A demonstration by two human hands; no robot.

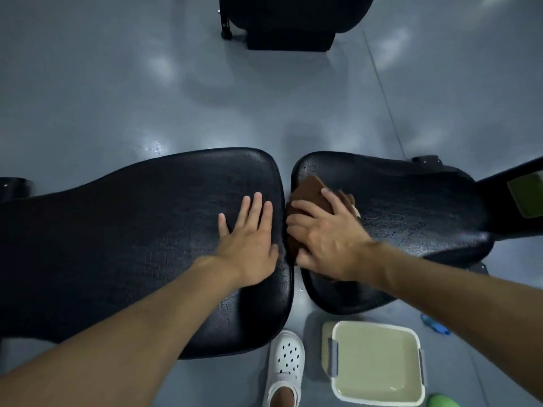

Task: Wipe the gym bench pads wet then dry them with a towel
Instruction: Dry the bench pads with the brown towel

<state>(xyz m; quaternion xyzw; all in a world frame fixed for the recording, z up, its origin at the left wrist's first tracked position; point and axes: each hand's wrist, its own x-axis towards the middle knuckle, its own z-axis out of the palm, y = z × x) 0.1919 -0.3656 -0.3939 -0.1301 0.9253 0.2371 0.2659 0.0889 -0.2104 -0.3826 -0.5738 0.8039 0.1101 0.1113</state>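
Two black cracked bench pads lie side by side below me: a long one (117, 245) on the left and a shorter seat pad (411, 207) on the right. My left hand (249, 233) rests flat, fingers straight, on the long pad near its right edge. My right hand (320, 233) presses a brown cloth (308, 192) onto the left end of the seat pad, fingers spread over it. Part of the cloth is hidden under my palm.
A cream basin (376, 362) holding water stands on the grey floor at my feet, beside my white clog (286, 359). A blue object (435, 324) and a green one (440, 400) lie at the lower right. Another black bench (291, 19) stands ahead.
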